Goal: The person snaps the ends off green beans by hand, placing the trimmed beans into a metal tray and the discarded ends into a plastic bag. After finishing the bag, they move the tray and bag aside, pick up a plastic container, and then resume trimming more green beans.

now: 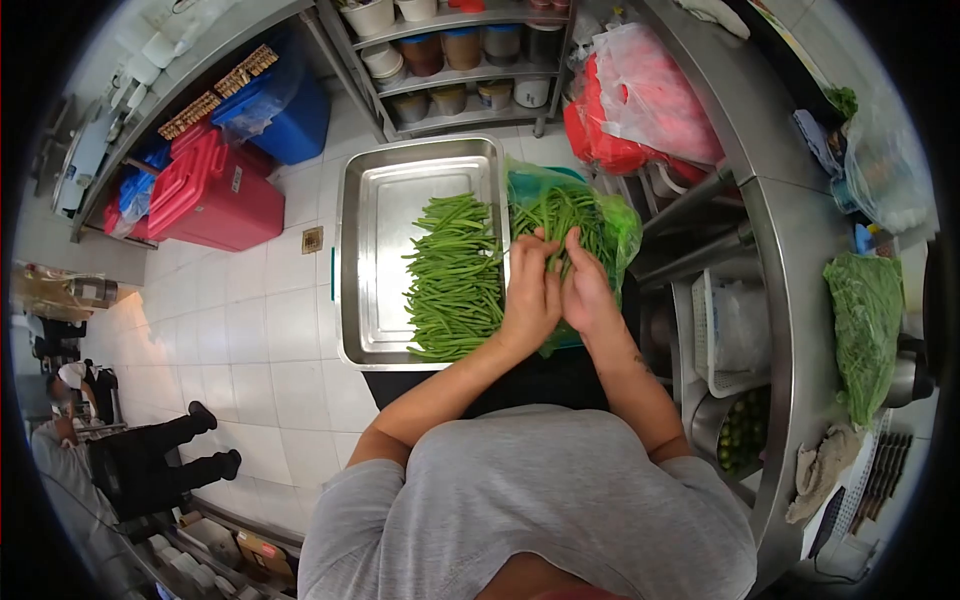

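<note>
My left hand (533,290) is closed, its fingers bent around green beans at the near side of a clear green plastic bag (622,222). Close beside it, my right hand (590,290) is closed on green beans too, thumb pointing up and away from me. The fingers hide part of what they hold. More green beans (565,212) lie in the opened bag under and beyond my hands. To the left, a pile of green beans (452,285) lies lined up crosswise along the right half of a steel tray (375,250).
Steel shelves with tubs (462,48) stand ahead. Red bins (215,190) and a blue bin (290,115) are on the tiled floor at left. A steel counter (800,300) runs along my right, with a bag of leafy greens (865,330). Another person (140,455) stands far left.
</note>
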